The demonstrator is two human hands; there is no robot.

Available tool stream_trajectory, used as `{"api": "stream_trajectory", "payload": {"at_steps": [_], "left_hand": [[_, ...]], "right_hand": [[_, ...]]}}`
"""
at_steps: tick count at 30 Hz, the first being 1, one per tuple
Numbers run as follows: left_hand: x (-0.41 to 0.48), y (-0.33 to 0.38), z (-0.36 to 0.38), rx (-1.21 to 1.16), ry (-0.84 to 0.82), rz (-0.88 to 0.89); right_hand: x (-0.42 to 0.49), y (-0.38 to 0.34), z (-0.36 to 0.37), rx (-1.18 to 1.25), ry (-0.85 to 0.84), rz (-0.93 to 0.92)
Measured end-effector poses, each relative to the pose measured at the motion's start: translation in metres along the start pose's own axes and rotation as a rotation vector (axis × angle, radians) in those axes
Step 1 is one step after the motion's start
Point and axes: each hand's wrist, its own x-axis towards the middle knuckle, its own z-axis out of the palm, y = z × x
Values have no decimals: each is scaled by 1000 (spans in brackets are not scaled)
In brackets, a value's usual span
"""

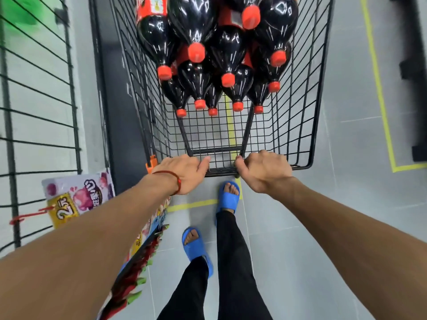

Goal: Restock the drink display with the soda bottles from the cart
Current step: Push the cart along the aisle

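A black wire shopping cart (298,125) stands right in front of me. Several large dark soda bottles (194,26) with red caps and red labels lie stacked in it, caps pointing toward me. My left hand (184,172), with a red cord on the wrist, grips the cart's near rim left of centre. My right hand (263,172) grips the same rim right of centre. No drink display is in view.
A black wire rack (39,107) stands on the left, with a pink-and-purple snack pack (78,197) hanging on it and more packets (138,262) below. A dark upright panel (113,112) runs along the cart's left side. Grey tiled floor with yellow tape lines (379,88) lies right. My feet wear blue slippers (227,197).
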Motion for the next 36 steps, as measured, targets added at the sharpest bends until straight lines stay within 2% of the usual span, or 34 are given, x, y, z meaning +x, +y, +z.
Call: {"api": "stream_trajectory", "payload": {"at_steps": [9, 24, 31, 36], "left_hand": [[77, -6, -88, -25, -93, -124], [191, -33, -199, -20, -86, -128], [222, -46, -253, -97, -199, -142], [244, -67, -277, -80, -205, -104]], "right_hand": [[87, 15, -69, 22, -14, 81], [216, 36, -167, 44, 42, 94], [261, 26, -202, 40, 14, 117], [287, 18, -218, 44, 47, 106]]}}
